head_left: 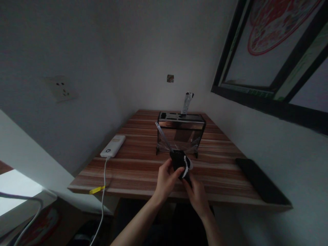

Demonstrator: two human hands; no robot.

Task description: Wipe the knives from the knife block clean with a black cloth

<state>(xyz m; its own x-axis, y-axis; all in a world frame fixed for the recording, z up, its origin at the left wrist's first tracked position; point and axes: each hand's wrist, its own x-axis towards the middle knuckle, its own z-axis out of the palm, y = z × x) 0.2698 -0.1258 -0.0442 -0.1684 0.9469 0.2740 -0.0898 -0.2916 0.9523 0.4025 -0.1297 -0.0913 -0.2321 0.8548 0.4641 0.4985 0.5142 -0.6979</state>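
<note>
Both my hands are closed on a black-handled object (177, 160) over the front of the wooden table. A slim silvery shaft (164, 137) sticks out of it toward the upper left, and a white strip lies across its right side. My left hand (166, 179) grips the left side with the thumb on top. From below and right, my right hand (197, 194) holds the lower end, its fingers partly hidden. Just beyond stands a slotted knife rack (179, 124) with a dark frame and clear plastic film around it. A plastic-wrapped piece (187, 103) rises upright from its top.
A white power bank (113, 146) with a white cable (104, 184) lies at the left of the table (138, 171). The cable hangs over the front edge beside a yellow tag (96, 190). A black flat slab (261, 181) lies along the right edge. Walls border the table.
</note>
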